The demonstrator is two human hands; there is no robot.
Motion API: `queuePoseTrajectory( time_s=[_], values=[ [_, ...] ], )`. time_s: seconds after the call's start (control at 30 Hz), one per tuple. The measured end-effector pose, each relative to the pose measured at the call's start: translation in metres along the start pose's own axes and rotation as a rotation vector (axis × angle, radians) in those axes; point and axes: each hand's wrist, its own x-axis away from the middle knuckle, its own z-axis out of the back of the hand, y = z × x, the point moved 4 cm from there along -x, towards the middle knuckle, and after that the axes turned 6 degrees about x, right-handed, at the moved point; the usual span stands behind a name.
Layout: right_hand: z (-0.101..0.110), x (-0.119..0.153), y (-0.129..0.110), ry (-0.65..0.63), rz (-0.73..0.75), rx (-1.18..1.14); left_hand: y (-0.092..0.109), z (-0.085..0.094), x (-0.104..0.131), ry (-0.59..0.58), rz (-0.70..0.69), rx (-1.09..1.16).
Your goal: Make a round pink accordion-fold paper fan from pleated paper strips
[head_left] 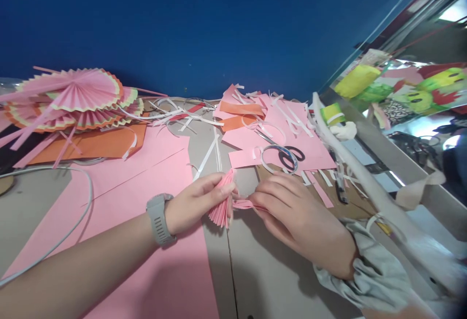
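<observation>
A folded pink paper fan (221, 210) is pinched between the thumb and fingers of my left hand (204, 197), its pleats spreading downward. My right hand (295, 217) is closed on a narrow pink paper strip (242, 204) that reaches across to the pleats. Whether strip and fan are one piece is hidden behind my fingers. Just beyond my right hand lie a roll of clear tape (279, 159) and black-handled scissors (293, 157), on pink paper scraps (310, 146). Under my left forearm spreads a large pink paper sheet (146, 212).
Finished pleated pink rosettes (83, 90) are stacked at the back left by orange paper (91, 144). White paper strips (182, 115) litter the back. A utility knife (341, 187) lies on brown cardboard at right, beside a pale rail (365, 183). A blue partition (204, 27) stands behind.
</observation>
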Motion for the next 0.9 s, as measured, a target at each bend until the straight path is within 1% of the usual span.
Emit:
queuePoseTrajectory(
  time_s=[0.1,0.2,0.33,0.4,0.43,0.5,0.6,0.67,0.77,0.9],
  values=[
    [-0.003,-0.003,0.005,0.075,0.021,0.032,0.001,0.001,0.001,0.027,-0.027,-0.049],
    [-0.011,-0.004,0.008,0.131,0.022,0.017,0.004,-0.001,0.003,0.057,-0.058,-0.155],
    [-0.019,-0.003,0.011,0.143,0.006,-0.04,0.008,-0.007,0.006,0.071,-0.101,-0.463],
    [-0.021,-0.002,0.014,0.146,-0.026,-0.06,0.008,-0.009,0.006,0.087,-0.096,-0.556],
    [-0.021,-0.001,0.015,0.158,-0.045,-0.064,0.008,-0.008,0.006,0.1,-0.084,-0.547],
    [-0.02,0.002,0.016,0.213,-0.075,-0.053,0.007,-0.007,0.004,0.122,-0.052,-0.461],
    [-0.017,0.004,0.014,0.309,-0.088,0.007,0.004,-0.004,0.002,0.131,-0.012,-0.331],
    [-0.015,0.005,0.011,0.338,-0.093,0.043,0.003,-0.002,0.0,0.14,-0.003,-0.296],
    [-0.014,0.004,0.008,0.358,-0.099,0.058,0.004,0.001,-0.002,0.171,0.005,-0.255],
    [-0.014,0.004,0.01,0.323,-0.145,0.031,0.005,0.001,-0.003,0.183,0.008,-0.221]
  ],
)
